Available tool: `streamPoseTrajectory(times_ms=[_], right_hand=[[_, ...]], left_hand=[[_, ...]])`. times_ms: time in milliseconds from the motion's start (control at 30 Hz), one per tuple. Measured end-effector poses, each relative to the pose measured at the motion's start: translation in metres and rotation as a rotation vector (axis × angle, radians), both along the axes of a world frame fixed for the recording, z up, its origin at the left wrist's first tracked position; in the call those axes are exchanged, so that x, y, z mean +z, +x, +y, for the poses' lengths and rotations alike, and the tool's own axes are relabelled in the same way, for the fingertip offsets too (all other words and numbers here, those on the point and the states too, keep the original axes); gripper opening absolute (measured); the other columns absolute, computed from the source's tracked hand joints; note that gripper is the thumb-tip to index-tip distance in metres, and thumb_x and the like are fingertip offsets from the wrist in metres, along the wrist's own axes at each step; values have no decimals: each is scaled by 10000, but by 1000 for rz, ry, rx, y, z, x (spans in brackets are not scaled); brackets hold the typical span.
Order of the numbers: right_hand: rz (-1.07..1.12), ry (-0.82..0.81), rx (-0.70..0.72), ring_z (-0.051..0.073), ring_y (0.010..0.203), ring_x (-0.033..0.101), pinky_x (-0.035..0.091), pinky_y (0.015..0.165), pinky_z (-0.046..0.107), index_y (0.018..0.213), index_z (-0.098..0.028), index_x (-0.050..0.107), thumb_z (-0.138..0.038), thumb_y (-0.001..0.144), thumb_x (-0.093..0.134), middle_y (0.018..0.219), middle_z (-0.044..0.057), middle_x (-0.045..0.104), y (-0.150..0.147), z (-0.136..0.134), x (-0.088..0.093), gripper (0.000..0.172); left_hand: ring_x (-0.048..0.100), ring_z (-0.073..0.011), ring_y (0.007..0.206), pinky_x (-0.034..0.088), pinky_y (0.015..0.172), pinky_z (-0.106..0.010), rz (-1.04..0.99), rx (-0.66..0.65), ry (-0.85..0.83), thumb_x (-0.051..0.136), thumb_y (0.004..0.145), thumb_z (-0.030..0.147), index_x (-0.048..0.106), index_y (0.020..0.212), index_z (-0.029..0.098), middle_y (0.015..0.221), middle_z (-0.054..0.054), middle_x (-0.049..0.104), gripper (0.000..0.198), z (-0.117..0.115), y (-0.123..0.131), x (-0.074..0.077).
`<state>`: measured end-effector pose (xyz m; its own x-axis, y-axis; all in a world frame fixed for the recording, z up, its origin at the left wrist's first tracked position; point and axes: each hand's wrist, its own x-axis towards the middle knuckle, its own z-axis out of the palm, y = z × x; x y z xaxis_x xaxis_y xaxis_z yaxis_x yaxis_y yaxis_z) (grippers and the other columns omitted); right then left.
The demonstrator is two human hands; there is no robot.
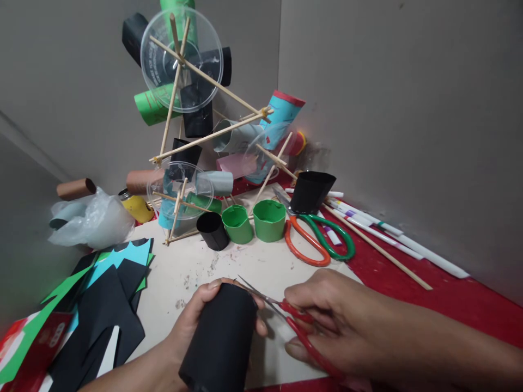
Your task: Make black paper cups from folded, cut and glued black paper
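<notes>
My left hand point(192, 310) is wrapped around a black paper tube point(220, 337), tilted with its far rim toward the right hand. In my right hand point(327, 321) is a pair of red-handled scissors point(300, 332), blades parted and reaching the tube's far rim. Whether the blades have bitten into the paper I cannot tell. Beyond the hands stand a short black paper cup point(212, 231) and two short green paper cups point(237, 224). A larger pair of scissors point(306, 242), with orange and green handles, lies to their right; a black slant-cut tube point(310, 191) stands by its blades.
Behind rises a wheel of sticks and clear plastic lids point(182, 60) carrying coloured paper tubes. Paper scraps point(110, 305) pile at the left, near a plastic bag point(98, 220) and a yellow bottle point(138, 206). White rolled sticks point(433, 256) lie on the red cloth at right.
</notes>
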<state>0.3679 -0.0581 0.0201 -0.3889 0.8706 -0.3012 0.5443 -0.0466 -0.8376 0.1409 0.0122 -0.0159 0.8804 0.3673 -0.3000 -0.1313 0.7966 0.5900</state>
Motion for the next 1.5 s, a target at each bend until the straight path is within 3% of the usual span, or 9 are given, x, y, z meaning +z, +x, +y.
streamPoseTrajectory(times_ms=[167,300,500,733,1133,1500], right_hand=[[-148,278,14,76,418,418,212,379,184,652,-170,685,-294,745,642,477,-28,519,2,-1,-1,161],[-209,368,29,87,433,425,225,411,205,711,-189,706,-229,731,613,504,-18,562,4,-3,-6,103],[-277,451,56,88,444,412,233,441,222,648,-185,625,-241,724,618,510,-20,556,7,-3,-14,95],[-301,457,88,82,449,372,231,457,227,608,-186,538,-231,721,591,503,-29,525,7,-3,-13,132],[-235,388,82,62,379,334,140,396,226,523,-186,439,-144,669,562,427,-57,450,10,-1,-3,195],[-276,293,79,84,390,385,170,400,230,534,-191,540,-136,659,581,432,-46,493,8,0,8,144]], left_hand=[[658,-155,590,517,533,-223,10,71,68,552,851,510,655,915,145,853,-128,748,385,-4,3,2],[654,-151,586,489,537,-203,44,113,134,574,837,503,663,896,135,820,-139,753,384,-8,7,8],[627,-142,557,466,551,-210,42,140,204,531,860,478,668,883,131,799,-142,753,373,-9,8,8],[617,-143,526,465,586,-233,38,156,214,513,868,459,625,868,148,795,-148,755,331,-10,7,4],[635,-159,575,452,558,-219,98,147,244,558,831,478,674,882,123,763,-139,747,376,-9,9,13],[662,-193,644,475,604,-244,202,167,343,589,819,460,688,853,114,752,-152,747,361,-10,10,16]])
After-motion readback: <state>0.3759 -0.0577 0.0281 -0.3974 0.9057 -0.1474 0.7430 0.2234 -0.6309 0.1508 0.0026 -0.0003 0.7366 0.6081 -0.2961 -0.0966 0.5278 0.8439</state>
